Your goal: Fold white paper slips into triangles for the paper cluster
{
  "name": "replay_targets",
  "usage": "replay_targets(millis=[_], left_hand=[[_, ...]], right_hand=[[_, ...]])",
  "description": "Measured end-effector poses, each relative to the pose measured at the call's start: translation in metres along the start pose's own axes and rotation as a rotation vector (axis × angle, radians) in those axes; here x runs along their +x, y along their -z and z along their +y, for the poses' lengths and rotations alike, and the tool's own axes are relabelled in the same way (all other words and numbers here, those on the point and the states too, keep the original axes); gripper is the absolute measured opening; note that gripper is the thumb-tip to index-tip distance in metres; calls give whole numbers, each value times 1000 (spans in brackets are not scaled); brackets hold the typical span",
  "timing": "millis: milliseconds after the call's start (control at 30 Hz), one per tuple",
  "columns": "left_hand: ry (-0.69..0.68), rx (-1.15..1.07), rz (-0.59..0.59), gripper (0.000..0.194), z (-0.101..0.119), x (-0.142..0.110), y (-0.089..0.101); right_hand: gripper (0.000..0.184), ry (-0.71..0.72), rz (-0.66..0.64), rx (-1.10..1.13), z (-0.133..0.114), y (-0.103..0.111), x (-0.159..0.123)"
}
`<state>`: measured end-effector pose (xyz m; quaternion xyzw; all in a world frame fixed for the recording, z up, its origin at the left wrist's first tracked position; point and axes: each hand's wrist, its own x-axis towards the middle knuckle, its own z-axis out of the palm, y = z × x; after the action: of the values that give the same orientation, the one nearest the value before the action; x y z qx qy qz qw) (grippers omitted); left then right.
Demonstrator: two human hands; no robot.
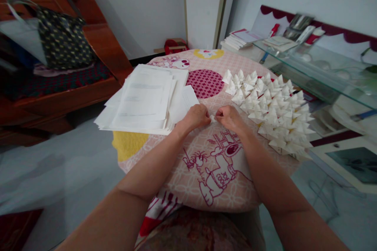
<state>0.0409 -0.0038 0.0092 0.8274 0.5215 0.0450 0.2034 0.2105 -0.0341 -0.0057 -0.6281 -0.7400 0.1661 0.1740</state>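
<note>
Between my two hands, low over the table, is a small piece of white folded paper [212,118]; most of it is hidden by the fingers. My left hand [198,116] is closed in a pinch at its left side. From the other side my right hand [229,117] pinches it, fingers curled. Just beyond my left hand lies a smaller paper sheet [185,101], partly on a stack of printed white paper [141,98]. To the right of my right hand stand rows of pointed folded paper pieces [269,104], packed close together.
A patterned cloth [218,188] with cartoon figures covers the round table. A glass shelf [318,70] with cups and books borders it on the right. On the left is a wooden bench [103,43] holding a dotted bag [63,39]. A white pillar [203,8] rises behind.
</note>
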Motion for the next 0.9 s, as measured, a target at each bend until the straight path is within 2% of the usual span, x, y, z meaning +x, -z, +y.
replay_targets(millis=[133, 233, 333, 500, 900], left_hand=[[-44, -26, 52, 16, -6, 1, -7], [-197, -126, 121, 33, -12, 0, -11], [-292, -172, 118, 32, -15, 1, -12], [-252, -170, 97, 27, -16, 4, -13], [-216, -244, 83, 29, -19, 8, -17]], right_hand=[[9, -52, 22, 26, -2, -1, 2], [8, -80, 35, 31, -1, -1, 4], [8, -111, 33, 64, 2, 0, 5], [2, -173, -12, 160, 3, 4, 4], [11, -281, -16, 33, 2, 14, 4]])
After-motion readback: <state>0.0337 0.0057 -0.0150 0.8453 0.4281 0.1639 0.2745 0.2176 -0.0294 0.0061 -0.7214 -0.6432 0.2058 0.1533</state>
